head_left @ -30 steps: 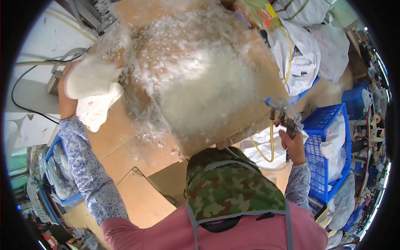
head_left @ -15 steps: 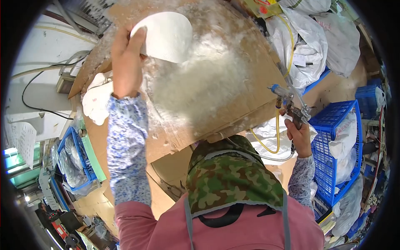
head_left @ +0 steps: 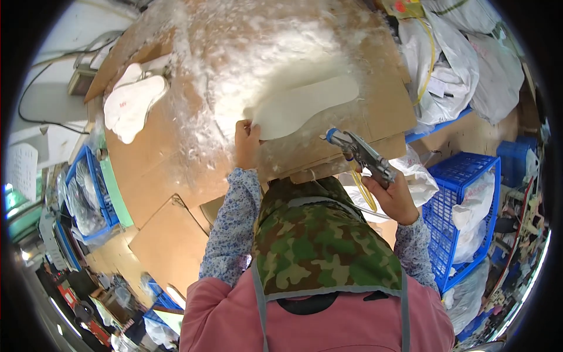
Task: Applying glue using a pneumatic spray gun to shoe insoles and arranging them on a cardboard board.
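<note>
A pale cream insole (head_left: 308,107) lies just over or on the residue-whitened cardboard, stretching away to the right. My left hand (head_left: 247,141) pinches its near left end between thumb and fingers. In my right hand (head_left: 394,198) is a metal spray gun (head_left: 365,155) with a blue-ringed nozzle, pointed up and left toward the insole but apart from it. A yellow hose (head_left: 366,190) hangs below the gun. More white insoles (head_left: 132,105) lie overlapping in a pile on the left part of the cardboard.
The cardboard worktop (head_left: 158,146) has its near edge by my apron (head_left: 328,252). Blue crates (head_left: 463,199) with bagged items stand to the right, another blue crate (head_left: 97,188) to the left. White sacks (head_left: 446,64) fill the far right.
My left hand has brought the insole down and nearer, so its full length now shows. My right hand has moved left, swinging the spray gun toward the insole.
</note>
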